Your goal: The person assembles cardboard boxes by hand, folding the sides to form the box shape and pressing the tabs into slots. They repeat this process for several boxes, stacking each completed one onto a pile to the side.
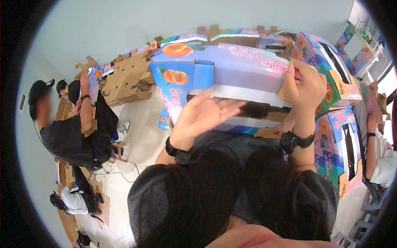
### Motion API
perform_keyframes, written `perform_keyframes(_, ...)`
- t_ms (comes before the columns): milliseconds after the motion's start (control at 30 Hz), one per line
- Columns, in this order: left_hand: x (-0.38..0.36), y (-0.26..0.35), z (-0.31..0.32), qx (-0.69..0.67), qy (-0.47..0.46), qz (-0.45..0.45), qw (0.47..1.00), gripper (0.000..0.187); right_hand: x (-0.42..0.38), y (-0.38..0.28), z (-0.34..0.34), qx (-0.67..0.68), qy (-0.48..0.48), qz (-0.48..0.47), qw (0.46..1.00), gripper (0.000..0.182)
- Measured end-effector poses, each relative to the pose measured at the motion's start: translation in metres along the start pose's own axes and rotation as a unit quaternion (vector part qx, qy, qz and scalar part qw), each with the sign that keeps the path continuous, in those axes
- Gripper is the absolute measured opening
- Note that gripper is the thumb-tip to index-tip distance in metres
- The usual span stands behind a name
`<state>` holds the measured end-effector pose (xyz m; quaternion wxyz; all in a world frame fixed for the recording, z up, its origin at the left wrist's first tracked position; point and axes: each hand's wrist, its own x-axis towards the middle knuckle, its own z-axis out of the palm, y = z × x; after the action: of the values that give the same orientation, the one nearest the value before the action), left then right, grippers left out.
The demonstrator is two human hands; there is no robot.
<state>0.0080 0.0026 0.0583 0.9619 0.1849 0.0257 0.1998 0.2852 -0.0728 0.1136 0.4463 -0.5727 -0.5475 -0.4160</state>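
A printed cardboard fruit box [248, 76], blue and purple with peach pictures, lies before my body. A long dark slot runs along the side nearest me. My left hand [198, 113] is over the left part of that slot, palm up, its fingers stretched out and holding nothing. At the box's right end, my right hand [305, 84] is closed on a brown cardboard end flap [286, 91]. Its fingertips are partly hidden behind the flap. Black bands circle both of my wrists.
More printed boxes [349, 91] are stacked close on my right. Flattened brown cardboard [128, 78] is piled at the back left. A person in black [66, 136] handles a box on the left; a person in white [382, 165] is at the far right. Cables [124, 175] lie on the floor.
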Motion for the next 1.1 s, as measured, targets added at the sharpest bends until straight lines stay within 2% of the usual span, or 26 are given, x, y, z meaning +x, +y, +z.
perform_keyframes(67,-0.003,-0.004,-0.001,0.053,-0.102,-0.048,0.992,0.085,0.0,0.0,0.001,-0.008,-0.004,0.015,1.0,0.013)
perform_keyframes(133,-0.01,-0.005,0.002,0.207,-0.118,-0.043,0.97,0.085,0.001,0.0,0.003,-0.015,-0.009,0.024,1.0,0.014)
perform_keyframes(200,-0.019,-0.001,0.002,0.367,-0.112,-0.028,0.923,0.086,0.003,0.003,0.004,-0.022,-0.011,0.028,0.999,0.016)
perform_keyframes(233,-0.019,-0.005,0.006,0.439,-0.112,0.053,0.89,0.065,0.002,0.004,0.006,-0.019,-0.009,0.034,0.999,0.017)
perform_keyframes(333,-0.018,0.001,0.012,0.676,-0.068,0.167,0.714,0.047,0.003,0.007,0.01,-0.019,-0.007,0.047,0.999,0.02)
perform_keyframes(367,-0.014,-0.003,0.01,0.708,-0.044,0.224,0.668,0.038,0.004,0.008,0.012,-0.024,-0.009,0.052,0.998,0.021)
perform_keyframes(467,0.005,-0.008,-0.004,0.866,-0.025,0.334,0.372,0.038,0.006,0.008,0.017,-0.029,-0.013,0.064,0.997,0.023)
perform_keyframes(600,0.025,-0.014,-0.03,0.889,0.014,0.356,0.287,0.035,0.01,0.003,0.019,-0.017,-0.023,0.069,0.997,0.026)
perform_keyframes(633,0.03,-0.014,-0.039,0.887,0.015,0.384,0.257,0.027,0.01,0.004,0.019,-0.023,-0.021,0.065,0.997,0.026)
perform_keyframes(733,0.034,-0.013,-0.053,0.903,0.024,0.373,0.21,0.017,0.011,0.006,0.024,-0.04,-0.023,0.056,0.997,0.028)
perform_keyframes(867,0.037,-0.012,-0.053,0.895,0.02,0.398,0.203,0.01,0.01,0.01,0.027,-0.05,-0.038,0.056,0.996,0.029)
perform_keyframes(1033,0.038,-0.016,-0.051,0.899,0.042,0.386,0.203,0.009,0.011,0.007,0.023,-0.041,-0.054,0.072,0.995,0.032)
perform_keyframes(1100,0.04,-0.018,-0.053,0.895,0.044,0.403,0.187,0.01,0.011,0.005,0.021,-0.031,-0.052,0.08,0.995,0.032)
